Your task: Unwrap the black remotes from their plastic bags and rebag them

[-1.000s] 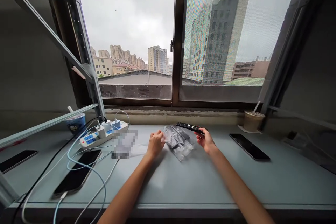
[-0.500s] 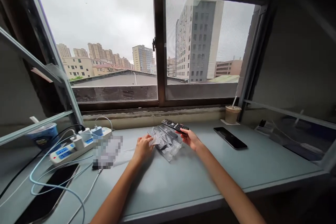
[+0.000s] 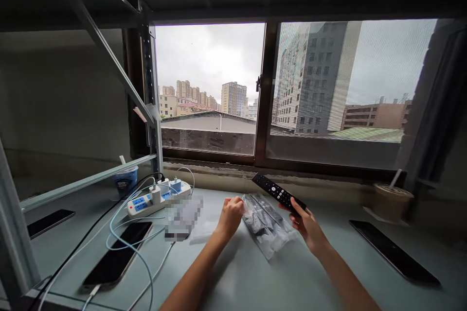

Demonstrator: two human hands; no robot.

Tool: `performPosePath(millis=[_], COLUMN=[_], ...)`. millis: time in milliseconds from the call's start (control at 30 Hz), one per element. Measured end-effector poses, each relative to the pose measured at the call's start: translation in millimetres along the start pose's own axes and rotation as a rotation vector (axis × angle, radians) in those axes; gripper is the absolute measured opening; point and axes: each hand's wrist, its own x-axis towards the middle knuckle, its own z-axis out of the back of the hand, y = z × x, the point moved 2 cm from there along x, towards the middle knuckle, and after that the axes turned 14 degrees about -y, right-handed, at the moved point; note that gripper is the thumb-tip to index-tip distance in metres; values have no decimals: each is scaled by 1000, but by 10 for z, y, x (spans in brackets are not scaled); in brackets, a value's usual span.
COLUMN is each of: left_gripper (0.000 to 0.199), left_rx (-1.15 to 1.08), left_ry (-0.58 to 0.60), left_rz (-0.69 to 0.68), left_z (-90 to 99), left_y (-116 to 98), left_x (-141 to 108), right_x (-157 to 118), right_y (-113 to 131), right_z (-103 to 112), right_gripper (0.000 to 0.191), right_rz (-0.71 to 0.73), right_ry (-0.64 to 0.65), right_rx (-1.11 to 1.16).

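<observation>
My right hand (image 3: 308,226) is closed around the near end of a black remote control (image 3: 275,192), which is raised and tilted up to the left, its buttons showing. Just left of it, my left hand (image 3: 230,216) pinches the upper left edge of a crumpled clear plastic bag (image 3: 268,233). Dark items show through the plastic, but I cannot make out what they are. The bag rests on the grey-blue desk (image 3: 233,286), partly behind the right hand's fingers.
Left stand a white power strip (image 3: 138,208) with plugs, tangled cables, a phone (image 3: 116,255), another phone (image 3: 51,222) and a blue cup (image 3: 126,180). A blurred-out object (image 3: 184,216) lies nearby. On the right are a dark phone (image 3: 394,252) and a drink cup with straw (image 3: 394,199).
My view has turned to the left, so everything sits further right in the picture. The remote control is lifted higher off the bag. My left hand stays at the bag's edge.
</observation>
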Motion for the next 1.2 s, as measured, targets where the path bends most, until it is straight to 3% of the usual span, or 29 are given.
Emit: performPosePath(millis=[100,233,300,433,533,700,900,1033,1133,1200], left_gripper=[27,29,28,27,14,20,18,16,15,15], left_rx=[-19,-46,-65,-125,-159,-231,-238,-169,-126,-119], left_ry=[32,-12,-40,-66,-34,27,-259,-321,-256,-202], left_rz=[-11,81,121,134,118,132,153,109,13,-43], left_z=[2,112,161,184,141,62,181,238,222,208], left_y=[5,65,89,85,59,28,-10,-69,-122,-148], left_x=[-28,-28,-20,-26,-54,-97,-44,-9,-11,-18], right_x=[-32,-98,-134,-168,-167,-127,-106,-202,-279,-309], right_y=[-24,-45,-40,-22,-34,-50,170,235,197,198], right_z=[-28,-22,-4,30,43,103,220,172,38,-10], right_gripper=[50,35,44,60,62,60,48,23,25,22], right_rz=[349,911,1161,1393,1462,1529,1611,1465,1213,1064], right_ry=[-18,-59,-82,-169,-214,-292,-500,-603,-385,-338], right_rx=[-298,-656,-825,-975,-983,-991,-762,-379,-269,-267])
